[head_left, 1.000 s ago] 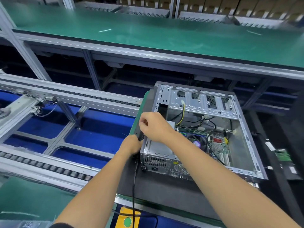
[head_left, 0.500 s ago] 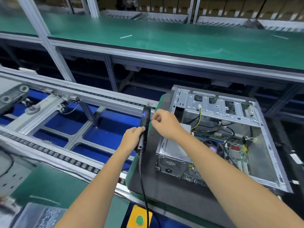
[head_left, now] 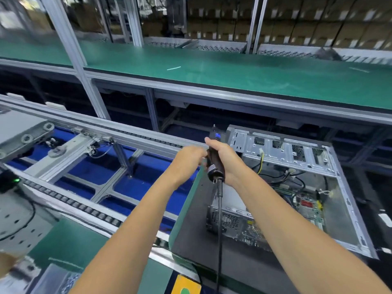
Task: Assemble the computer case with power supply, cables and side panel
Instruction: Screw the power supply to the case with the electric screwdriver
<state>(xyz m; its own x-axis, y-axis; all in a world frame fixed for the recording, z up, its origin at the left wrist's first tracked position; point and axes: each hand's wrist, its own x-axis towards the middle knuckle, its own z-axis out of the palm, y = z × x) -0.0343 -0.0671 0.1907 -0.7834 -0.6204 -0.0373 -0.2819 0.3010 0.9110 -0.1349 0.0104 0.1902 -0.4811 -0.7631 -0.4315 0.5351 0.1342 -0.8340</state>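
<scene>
1. The right hand [head_left: 228,160] grips the electric screwdriver [head_left: 214,160]; the left hand [head_left: 186,161] touches it, grip unclear.
2. The cord [head_left: 219,225] could snag the open computer case [head_left: 286,187] on the pallet [head_left: 212,262].

computer case [head_left: 282,149]: bare shiny metal | screwdriver [head_left: 215,164]: glossy dark plastic | mat [head_left: 212,251]: matt black

The single head view looks forward and down, close over the forearms, across the conveyor [head_left: 101,132] toward green benches.
</scene>
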